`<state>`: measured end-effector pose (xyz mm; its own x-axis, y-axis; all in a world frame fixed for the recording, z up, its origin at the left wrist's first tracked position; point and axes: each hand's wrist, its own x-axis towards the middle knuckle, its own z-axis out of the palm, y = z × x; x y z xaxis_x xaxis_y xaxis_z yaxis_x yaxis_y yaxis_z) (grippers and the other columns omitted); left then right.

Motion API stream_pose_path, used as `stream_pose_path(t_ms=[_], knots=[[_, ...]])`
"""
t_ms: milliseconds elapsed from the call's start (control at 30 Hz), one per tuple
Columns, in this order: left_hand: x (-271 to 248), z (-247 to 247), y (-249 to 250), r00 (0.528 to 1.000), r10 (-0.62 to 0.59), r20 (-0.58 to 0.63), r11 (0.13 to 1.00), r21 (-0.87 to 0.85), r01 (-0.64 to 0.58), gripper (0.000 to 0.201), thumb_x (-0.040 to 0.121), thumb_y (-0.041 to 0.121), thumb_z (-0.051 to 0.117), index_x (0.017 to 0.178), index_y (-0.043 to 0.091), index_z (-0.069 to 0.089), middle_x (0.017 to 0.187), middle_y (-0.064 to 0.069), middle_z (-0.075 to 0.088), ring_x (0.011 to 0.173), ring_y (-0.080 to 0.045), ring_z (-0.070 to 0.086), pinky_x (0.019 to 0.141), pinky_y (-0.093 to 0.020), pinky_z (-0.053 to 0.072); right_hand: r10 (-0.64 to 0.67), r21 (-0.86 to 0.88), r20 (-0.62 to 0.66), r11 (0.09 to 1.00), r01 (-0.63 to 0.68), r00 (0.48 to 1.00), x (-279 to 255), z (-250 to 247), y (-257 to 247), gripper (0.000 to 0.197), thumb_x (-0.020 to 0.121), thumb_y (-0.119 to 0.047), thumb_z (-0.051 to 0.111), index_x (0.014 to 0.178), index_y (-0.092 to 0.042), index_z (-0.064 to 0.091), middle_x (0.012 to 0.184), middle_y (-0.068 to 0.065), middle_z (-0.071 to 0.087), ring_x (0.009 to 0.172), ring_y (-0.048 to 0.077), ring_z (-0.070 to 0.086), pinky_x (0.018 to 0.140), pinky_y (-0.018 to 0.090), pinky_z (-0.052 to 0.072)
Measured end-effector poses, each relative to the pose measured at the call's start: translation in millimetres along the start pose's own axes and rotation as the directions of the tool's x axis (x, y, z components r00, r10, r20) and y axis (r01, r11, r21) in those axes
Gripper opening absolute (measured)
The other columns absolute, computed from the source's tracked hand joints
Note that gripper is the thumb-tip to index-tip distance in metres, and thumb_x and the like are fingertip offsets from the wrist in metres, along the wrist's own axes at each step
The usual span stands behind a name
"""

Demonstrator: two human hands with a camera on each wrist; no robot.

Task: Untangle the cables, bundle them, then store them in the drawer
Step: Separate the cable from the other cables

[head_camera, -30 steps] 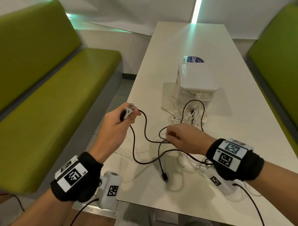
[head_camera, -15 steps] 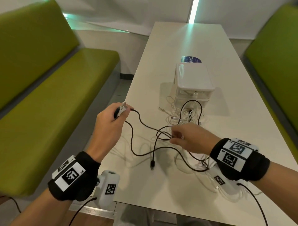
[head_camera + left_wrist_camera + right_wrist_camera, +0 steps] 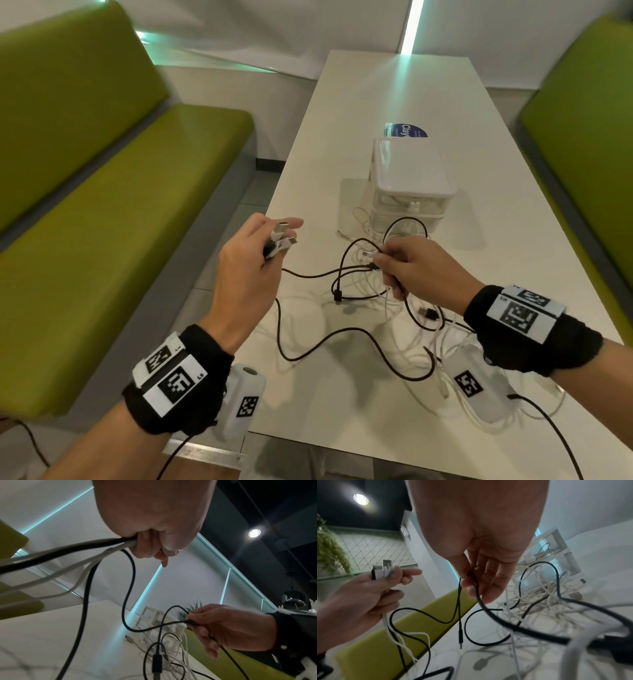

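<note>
Setting: a long white bench [image 3: 513,260] stands between two green upholstered seats [image 3: 113,219], with a white wall behind.
Storage: a small white drawer unit [image 3: 409,181] stands on the bench, beyond both hands; which drawer is open cannot be told.
Cables: a tangle of white cables [image 3: 404,329] lies on the bench in front of the drawer unit, with a black cable [image 3: 346,334] looping through it.
Left hand: the left hand [image 3: 245,270] is raised above the near-left bench edge, fingers curled round a cluster of plug ends [image 3: 282,236], white and black leads hanging below it.
Right hand: the right hand [image 3: 416,270] pinches the black cable near its free end, above the tangle.
Key relation: the gripped plug ends lie to the left of the right hand, slightly nearer the bench edge; the right hand is the nearer to the tangle and the drawer unit.
Free plug: the small black plug [image 3: 460,637] hangs straight down from the right hand, long axis vertical, tip toward the bench.
Gripped plugs: their long axes point up and away from the person.
Judgement: untangling is in hand; the free end likely needs carrying leftward to join the gripped plugs.
</note>
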<state>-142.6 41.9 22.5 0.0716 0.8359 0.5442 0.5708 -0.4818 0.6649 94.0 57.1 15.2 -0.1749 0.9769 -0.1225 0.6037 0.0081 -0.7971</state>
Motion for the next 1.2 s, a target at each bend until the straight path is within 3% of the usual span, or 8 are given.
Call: stream_pose_path(t_ms=[133, 233, 433, 533, 733, 933, 1067, 1200], knots=[[-2.5, 15.2, -4.5, 0.984, -0.111, 0.137, 0.992, -0.041, 0.117, 0.015, 0.092, 0.014, 0.059, 0.077, 0.012, 0.058, 0.103, 0.006, 0.072, 0.082, 0.009, 0.061, 0.070, -0.007, 0.045, 0.048, 0.150, 0.028, 0.987, -0.051, 0.998, -2.0, 3.0, -6.5, 0.023, 0.096, -0.019, 0.057, 0.076, -0.010, 0.062, 0.060, 0.002, 0.062, 0.050, 0.020, 0.059, 0.055, 0.032, 0.051], [-5.3, 24.2, -5.2, 0.953, -0.133, 0.271, 0.989, -0.024, 0.145, 0.021, 0.093, 0.014, 0.060, 0.081, 0.031, 0.060, 0.104, 0.012, 0.071, 0.094, 0.001, 0.065, 0.082, -0.021, 0.052, 0.062, 0.271, 0.071, 0.959, -0.079, 0.996, -4.4, 3.4, -11.6, 0.023, 0.096, -0.016, 0.057, 0.080, -0.001, 0.063, 0.062, 0.007, 0.061, 0.052, 0.024, 0.057, 0.054, 0.033, 0.050], [-13.9, 37.2, 2.7, 0.894, -0.018, 0.447, 0.999, 0.046, -0.002, 0.037, 0.093, 0.011, 0.053, 0.123, 0.030, 0.059, 0.108, 0.014, 0.063, 0.095, -0.006, 0.063, 0.081, -0.022, 0.049, -0.015, 0.423, 0.166, 0.904, -0.057, 0.986, -6.7, -0.3, -22.2, 0.025, 0.095, -0.016, 0.057, 0.088, 0.006, 0.065, 0.068, 0.012, 0.058, 0.055, 0.023, 0.054, 0.057, 0.035, 0.049], [-11.7, 41.1, 3.1, 0.852, -0.103, 0.514, 0.982, 0.191, 0.004, 0.018, 0.094, 0.015, 0.051, 0.101, 0.024, 0.064, 0.093, 0.007, 0.068, 0.085, -0.020, 0.062, 0.076, -0.039, 0.049, -0.028, 0.418, 0.162, 0.907, -0.043, 0.986, -5.8, -4.4, -23.3, 0.023, 0.096, -0.017, 0.055, 0.092, 0.000, 0.070, 0.065, 0.008, 0.056, 0.050, 0.018, 0.047, 0.050, 0.030, 0.041], [3.0, 15.4, -3.3, 0.928, -0.203, 0.311, 0.979, 0.098, 0.182, 0.029, 0.095, 0.023, 0.050, 0.075, 0.042, 0.059, 0.071, 0.017, 0.067, 0.075, 0.002, 0.060, 0.064, -0.017, 0.039, 0.075, 0.313, -0.026, 0.948, -0.063, 0.997, 0.1, -20.2, -10.1, 0.022, 0.098, -0.021, 0.054, 0.094, -0.007, 0.071, 0.062, 0.004, 0.052, 0.045, 0.012, 0.035, 0.041, 0.021, 0.028], [11.3, 6.8, -3.8, 0.948, -0.235, 0.217, 0.972, 0.046, 0.230, 0.032, 0.098, 0.016, 0.048, 0.071, 0.032, 0.056, 0.062, 0.020, 0.056, 0.056, 0.003, 0.051, 0.055, -0.009, 0.037, 0.074, 0.256, 0.025, 0.963, -0.078, 0.997, 0.4, -16.2, -2.4, 0.023, 0.101, -0.023, 0.049, 0.100, -0.011, 0.068, 0.063, 0.005, 0.056, 0.037, 0.016, 0.046, 0.038, 0.024, 0.036], [8.0, 7.9, 2.1, 0.961, -0.221, 0.164, 0.969, -0.077, 0.236, 0.023, 0.099, 0.017, 0.047, 0.080, 0.022, 0.058, 0.054, 0.029, 0.052, 0.047, -0.004, 0.043, 0.048, -0.012, 0.032, 0.093, -0.227, 0.106, 0.972, -0.067, 0.990, 1.0, -13.5, -2.2, 0.019, 0.100, -0.021, 0.046, 0.096, -0.020, 0.065, 0.076, 0.003, 0.063, 0.053, 0.014, 0.056, 0.051, 0.028, 0.045], [8.2, 4.4, -2.4, 0.981, -0.188, 0.041, 0.968, -0.160, 0.192, 0.018, 0.098, 0.019, 0.052, 0.100, 0.016, 0.070, 0.046, 0.015, 0.040, 0.045, -0.009, 0.025, 0.046, -0.014, 0.021, 0.041, -0.708, 0.025, 0.706, -0.012, 0.999, -2.6, -2.0, -1.3, 0.026, 0.095, -0.014, 0.042, 0.118, -0.016, 0.055, 0.106, 0.003, 0.060, 0.088, 0.022, 0.057, 0.069, 0.030, 0.043]])
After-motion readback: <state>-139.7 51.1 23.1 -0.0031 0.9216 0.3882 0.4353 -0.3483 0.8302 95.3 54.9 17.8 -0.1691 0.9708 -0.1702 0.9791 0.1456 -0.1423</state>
